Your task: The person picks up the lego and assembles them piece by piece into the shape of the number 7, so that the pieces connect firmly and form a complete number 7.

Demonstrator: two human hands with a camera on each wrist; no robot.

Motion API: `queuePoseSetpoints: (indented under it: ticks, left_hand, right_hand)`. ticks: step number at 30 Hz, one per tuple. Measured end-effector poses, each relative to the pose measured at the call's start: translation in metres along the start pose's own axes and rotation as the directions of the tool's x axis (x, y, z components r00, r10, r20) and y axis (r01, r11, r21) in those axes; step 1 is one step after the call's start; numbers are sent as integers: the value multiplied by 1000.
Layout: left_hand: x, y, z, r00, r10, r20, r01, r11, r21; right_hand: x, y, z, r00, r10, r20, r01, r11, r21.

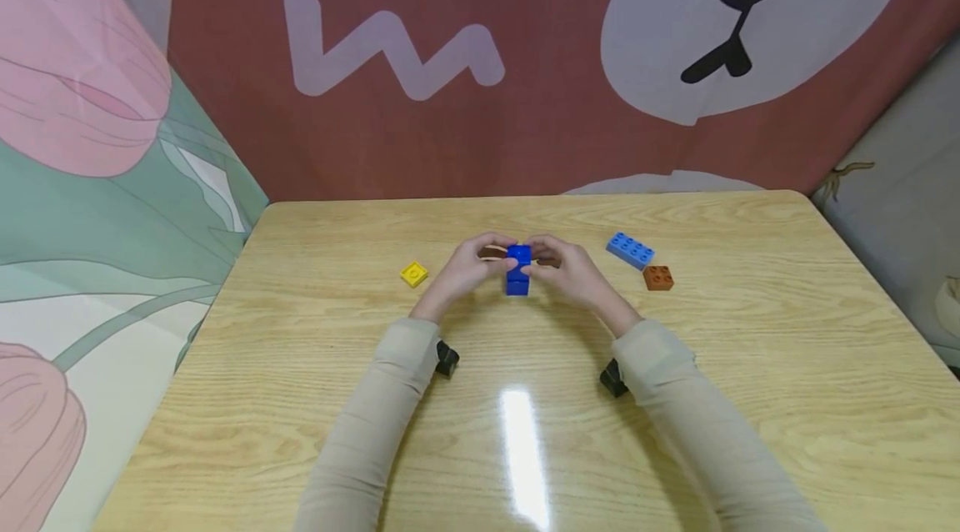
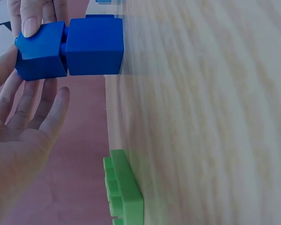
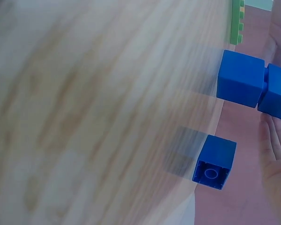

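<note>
A lower blue brick [image 1: 517, 288] stands on the wooden table. On top sits an upper blue brick [image 2: 41, 51], slightly tilted, with a narrow gap showing at the joint. My left hand [image 1: 468, 265] pinches the upper brick from the left, thumb in front and fingers behind. From the right, my right hand [image 1: 568, 268] pinches the same brick with thumb and fingertips. In the left wrist view several fingers stretch out beyond the brick. The right wrist view shows the lower blue brick [image 3: 241, 78] in full, while the upper one is cut by the frame edge.
A flat yellow brick [image 1: 414, 273] lies left of the hands. To the right are a light blue long brick [image 1: 630, 250] and a brown brick [image 1: 658, 278]. Another blue brick [image 3: 215, 161] shows its hollow side. A patterned cloth [image 1: 525, 140] hangs behind the table [image 1: 300, 382].
</note>
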State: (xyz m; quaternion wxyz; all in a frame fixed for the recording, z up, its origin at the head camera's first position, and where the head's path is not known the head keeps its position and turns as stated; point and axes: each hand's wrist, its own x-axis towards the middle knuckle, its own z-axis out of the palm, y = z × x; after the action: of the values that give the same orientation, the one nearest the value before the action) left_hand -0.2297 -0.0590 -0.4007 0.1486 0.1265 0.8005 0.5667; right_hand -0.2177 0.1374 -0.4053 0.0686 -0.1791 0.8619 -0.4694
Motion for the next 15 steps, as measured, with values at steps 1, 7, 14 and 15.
queuePoseSetpoints:
  ticks: [1,7,14,15]
  left_hand:
    - [0,0,0,1000,7,1,-7,1000,4]
    - [-2,1,-1,1000,24,9,-24,999,25]
    - [-3,3,-1,1000,26,5,-26,998,49]
    - [-3,3,-1,1000,24,2,-24,998,51]
  right_hand:
    - [0,0,0,1000,-4,-1,4,1000,0]
    - [0,0,-1,1000,-11,2,11,1000,14]
    - [0,-1,-1,1000,-20,-2,20,1000,-11]
    - [0,-2,-1,1000,-20,-2,20,1000,-17]
